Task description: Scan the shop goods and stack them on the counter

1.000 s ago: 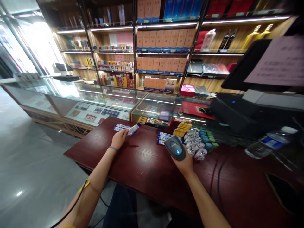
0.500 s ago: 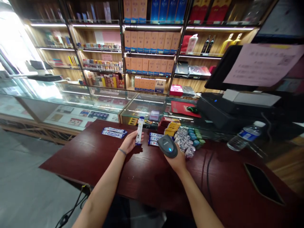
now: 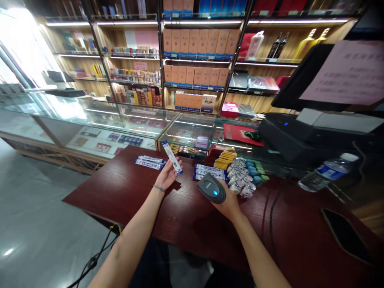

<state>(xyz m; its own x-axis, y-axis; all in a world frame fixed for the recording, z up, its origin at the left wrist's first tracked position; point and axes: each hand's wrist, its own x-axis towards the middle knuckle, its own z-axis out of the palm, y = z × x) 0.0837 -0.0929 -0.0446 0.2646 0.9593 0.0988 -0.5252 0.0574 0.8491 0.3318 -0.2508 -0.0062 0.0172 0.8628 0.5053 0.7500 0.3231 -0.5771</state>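
Observation:
My left hand holds a slim blue-and-white packet above the dark red table, its fingers under and beside it. The packet tilts, its upper end leaning left. In my right hand is a dark barcode scanner with a blue light on top; most of the fingers are hidden beneath it. Left of my left hand lies a small pile of similar packets. More blue-and-white packets are stacked just beyond the scanner.
Yellow-and-red packets, silver-topped small cups and blue and green ones stand behind my right hand. A water bottle, a phone and a black cable are to the right. A glass display counter borders the table's far side.
The packet in my left hand has gone from nearly upright to leaning left. The whole view has shifted slightly, and the scanner stays in my right hand.

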